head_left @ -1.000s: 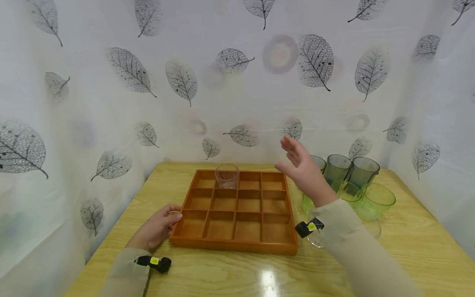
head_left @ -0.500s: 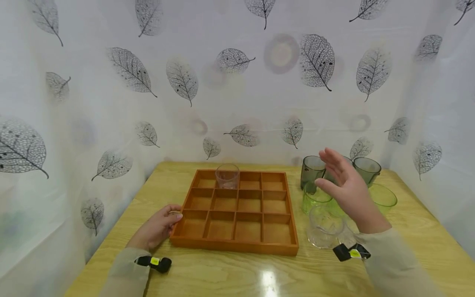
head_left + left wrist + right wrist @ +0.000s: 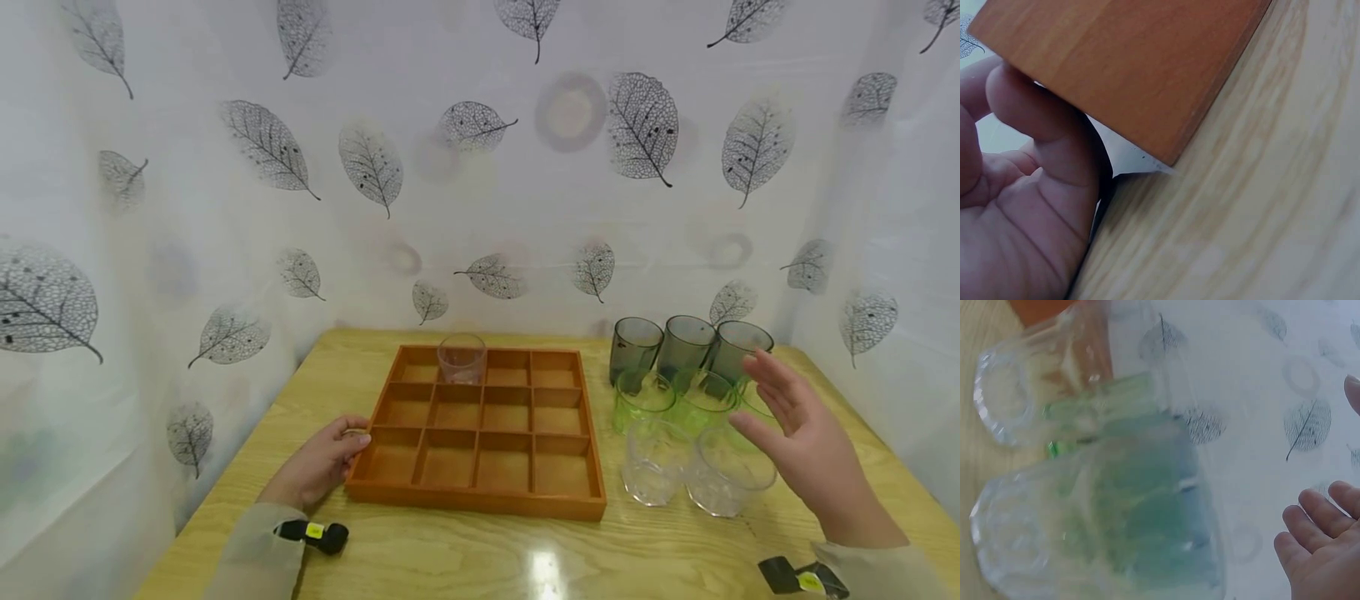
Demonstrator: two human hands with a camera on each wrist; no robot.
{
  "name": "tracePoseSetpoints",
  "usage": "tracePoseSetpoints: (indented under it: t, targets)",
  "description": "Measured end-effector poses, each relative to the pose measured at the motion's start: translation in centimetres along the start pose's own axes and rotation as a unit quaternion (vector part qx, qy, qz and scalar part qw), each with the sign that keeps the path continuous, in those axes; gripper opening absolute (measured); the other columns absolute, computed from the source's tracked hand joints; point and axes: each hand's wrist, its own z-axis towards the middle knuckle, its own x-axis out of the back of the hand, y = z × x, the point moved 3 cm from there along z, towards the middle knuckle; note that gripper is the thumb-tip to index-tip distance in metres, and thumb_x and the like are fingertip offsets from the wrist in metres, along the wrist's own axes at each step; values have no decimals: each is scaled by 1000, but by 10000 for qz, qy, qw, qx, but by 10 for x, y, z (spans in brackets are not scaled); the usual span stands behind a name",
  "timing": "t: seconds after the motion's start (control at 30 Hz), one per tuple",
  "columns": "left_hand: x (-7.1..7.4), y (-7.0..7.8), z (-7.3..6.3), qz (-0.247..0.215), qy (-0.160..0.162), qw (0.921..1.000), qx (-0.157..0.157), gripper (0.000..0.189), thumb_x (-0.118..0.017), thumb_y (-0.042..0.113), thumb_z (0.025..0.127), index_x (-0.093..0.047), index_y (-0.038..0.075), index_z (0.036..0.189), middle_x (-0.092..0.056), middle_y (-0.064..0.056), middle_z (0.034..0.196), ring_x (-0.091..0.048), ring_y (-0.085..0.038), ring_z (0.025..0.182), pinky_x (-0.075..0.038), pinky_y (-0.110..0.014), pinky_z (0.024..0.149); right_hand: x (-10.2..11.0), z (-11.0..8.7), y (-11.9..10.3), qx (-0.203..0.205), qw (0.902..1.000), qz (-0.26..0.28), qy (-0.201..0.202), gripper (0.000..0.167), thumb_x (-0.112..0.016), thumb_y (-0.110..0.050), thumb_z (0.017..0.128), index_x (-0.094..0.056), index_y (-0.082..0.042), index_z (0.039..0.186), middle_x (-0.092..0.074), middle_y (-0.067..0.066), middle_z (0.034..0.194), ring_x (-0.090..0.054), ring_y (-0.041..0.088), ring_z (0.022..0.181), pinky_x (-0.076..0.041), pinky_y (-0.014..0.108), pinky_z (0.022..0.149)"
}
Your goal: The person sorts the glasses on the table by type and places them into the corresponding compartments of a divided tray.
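My left hand [image 3: 322, 458] holds the left side of an orange-brown wooden tray [image 3: 480, 500] divided into square compartments. In the left wrist view the curled fingers [image 3: 1022, 103] meet the tray's outer wall [image 3: 1122, 69]. One clear glass [image 3: 461, 360] stands in the back row, second compartment from the left. My right hand [image 3: 817, 458] is raised beside the front clear glasses, fingers spread and holding nothing. Those two glasses [image 3: 651, 467] stand upright right of the tray, and the nearer one [image 3: 1010, 531] looms large in the right wrist view, apart from the hand's fingertips [image 3: 1294, 519].
Behind the clear glasses is a row of green glasses [image 3: 643, 404], one partly hidden by my right hand. Three tall grey glasses [image 3: 636, 346] form the back row. A white leaf-patterned curtain [image 3: 480, 192] encloses the wooden table [image 3: 420, 550].
My right hand has moved right and nearer to me, from beside the tray's back right corner to the front clear glasses, uncovering most glasses. My left hand stays on the tray.
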Motion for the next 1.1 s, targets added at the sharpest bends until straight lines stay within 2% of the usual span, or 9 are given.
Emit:
tracePoseSetpoints:
  t: [0.2, 0.47, 0.77, 1.0, 1.1]
  targets:
    - [0, 1, -1, -19, -59, 10000, -49, 34, -54, 18, 106, -38, 3, 132, -52, 1, 88, -45, -11, 67, -42, -24, 57, 9, -17, 28, -118, 9999, -36, 69, 80, -63, -6, 100, -16, -23, 163, -33, -7, 159, -32, -7, 136, -28, 4, 102]
    - [-2, 5, -3, -4, -90, 9999, -50, 41, -54, 20, 107, -35, 0, 137, -51, 0, 93, -44, -11, 68, -42, -24, 58, 3, -30, 55, -242, 9995, 103, -186, 79, -60, -5, 101, -14, -22, 163, -33, -12, 157, -32, -10, 132, -32, 4, 97]
    - [-2, 3, 1, 19, -103, 9999, -26, 39, -56, 19, 106, -36, 1, 134, -51, -1, 91, -43, -12, 67, -44, -24, 57, -7, -41, 77, -124, 9975, 341, -612, 82, -57, 2, 101, -6, -16, 163, -25, 0, 164, -33, -16, 130, -31, 6, 99]
    - [-1, -1, 1, -96, -14, 9999, 56, 32, -55, 16, 105, -40, 3, 131, -52, -1, 93, -45, -12, 70, -46, -25, 58, -15, -44, 81, -19, 9949, 596, -819, 85, -57, 6, 99, -3, -10, 163, -32, -19, 154, -36, -18, 127, -39, 8, 91]
    - [-1, 0, 0, -93, 35, 9999, 46, 34, -55, 16, 105, -40, 2, 132, -52, -1, 94, -46, -11, 70, -45, -25, 58, -18, -44, 82, 69, 9946, 609, -843, 86, -57, 7, 98, -3, -11, 163, -34, -22, 153, -36, -17, 128, -40, 10, 90]
